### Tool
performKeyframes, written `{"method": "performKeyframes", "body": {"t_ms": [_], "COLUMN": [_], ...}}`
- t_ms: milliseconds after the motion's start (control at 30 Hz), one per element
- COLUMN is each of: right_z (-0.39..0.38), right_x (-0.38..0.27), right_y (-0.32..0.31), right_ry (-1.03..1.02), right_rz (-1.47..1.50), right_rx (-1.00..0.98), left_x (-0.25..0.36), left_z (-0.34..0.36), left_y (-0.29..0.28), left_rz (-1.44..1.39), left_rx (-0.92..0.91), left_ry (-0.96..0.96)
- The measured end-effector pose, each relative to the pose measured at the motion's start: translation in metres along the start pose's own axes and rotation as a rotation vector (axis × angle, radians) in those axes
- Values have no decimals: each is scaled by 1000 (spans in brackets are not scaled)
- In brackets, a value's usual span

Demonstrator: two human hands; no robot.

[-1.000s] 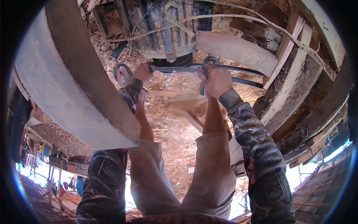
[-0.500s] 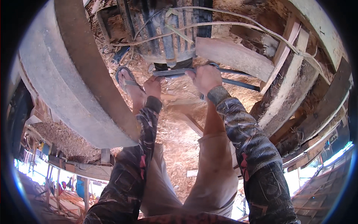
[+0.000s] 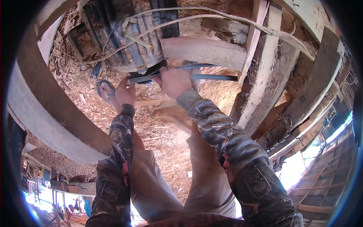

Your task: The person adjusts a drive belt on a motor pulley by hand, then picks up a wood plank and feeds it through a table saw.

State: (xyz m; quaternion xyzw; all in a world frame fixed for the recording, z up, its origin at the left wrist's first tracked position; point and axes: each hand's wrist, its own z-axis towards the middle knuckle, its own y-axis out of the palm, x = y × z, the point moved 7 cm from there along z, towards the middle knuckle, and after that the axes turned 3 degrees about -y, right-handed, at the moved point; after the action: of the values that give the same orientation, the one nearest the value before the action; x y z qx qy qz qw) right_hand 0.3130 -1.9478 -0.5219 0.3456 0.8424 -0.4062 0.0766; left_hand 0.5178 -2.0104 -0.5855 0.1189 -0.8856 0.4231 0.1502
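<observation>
Two dark bands: narrow and smooth, lay just below one rounded, dusty, ribbed casing.
Two-handed grip: left hand pinched the bands; right hand was curled over them, farther right.
Two pale strands: thin, stringy, arched across the casing.
Many wood chips: flaky, lay spread beneath both hands.

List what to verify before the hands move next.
1. Right hand closed on the dark strips: ok.
2. Left hand at the strips' left end: ok, though its firmness is unclear.
3. Pale cord away from both hands: ok, crossing the ribbed container beyond them.
4. Strips free of the container: cannot tell, they overlap in this view.
5. Left hand well away from the sandalled foot: not ok, right beside it.
</observation>
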Motion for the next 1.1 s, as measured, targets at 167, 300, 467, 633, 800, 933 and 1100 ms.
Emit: {"method": "performKeyframes", "body": {"t_ms": [167, 300, 467, 633, 800, 933, 1100], "right_z": [-9, -45, -64, -36, -23, -18, -17], "right_x": [6, 13, 36, 59, 62, 62, 68], "right_y": [-28, -53, -63, -34, -26, -16, -14], "right_ry": [-79, -19, 15, 89, 84, 119, 187], "right_rz": [-106, -100, -183, -205, -224, -212, -229], "right_rx": [190, 401, 407, -3, 44, 22, -55], "left_x": [-1, 6, -23, -31, -50, -56, 20], "left_z": [1, -2, 5, 3, -6, -39, -49], "left_y": [1, -4, 9, 20, 37, 77, 70], "left_rz": [141, 172, 164, -35, -109, -1145, -1120], "left_rx": [-87, -86, -85, -41, 28, 19, 159], "left_ry": [-16, -11, 13, -100, -234, -461, -513]}}
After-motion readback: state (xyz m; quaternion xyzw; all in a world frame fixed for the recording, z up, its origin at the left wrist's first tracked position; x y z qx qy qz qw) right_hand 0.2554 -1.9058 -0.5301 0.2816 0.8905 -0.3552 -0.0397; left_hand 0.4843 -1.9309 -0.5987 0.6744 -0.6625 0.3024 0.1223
